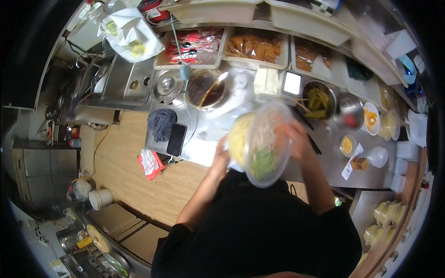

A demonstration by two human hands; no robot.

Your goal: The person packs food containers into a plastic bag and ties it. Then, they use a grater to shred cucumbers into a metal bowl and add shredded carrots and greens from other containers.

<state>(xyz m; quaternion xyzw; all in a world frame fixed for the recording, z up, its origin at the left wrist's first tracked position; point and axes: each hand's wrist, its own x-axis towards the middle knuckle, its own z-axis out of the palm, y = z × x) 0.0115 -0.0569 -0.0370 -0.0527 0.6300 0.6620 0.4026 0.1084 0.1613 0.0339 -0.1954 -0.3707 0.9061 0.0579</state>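
My left hand (221, 153) and my right hand (293, 137) hold up two round clear plastic food containers near my chest. One container (266, 146) shows greens, greyish-brown shredded food and something orange. Against its left side is another container (240, 139) with yellow, noodle-like food, close to my left hand. My right fingers spread over the orange part; motion blurs them. Behind my hands, a pot of dark sauce (207, 89) stands on the steel counter (240, 74), beside a round metal lid (168, 87). A digital scale (292, 83) and a steel bowl of green food (318, 99) are farther right.
A black phone (176, 139) and dark cloth (161, 124) lie at the counter's left end. A sink (121, 81) is beyond. Bins of packaged food (255, 48) and wrapped utensils (194, 45) line the back. Small bowls (371, 119) and a paper slip (351, 163) are on the right.
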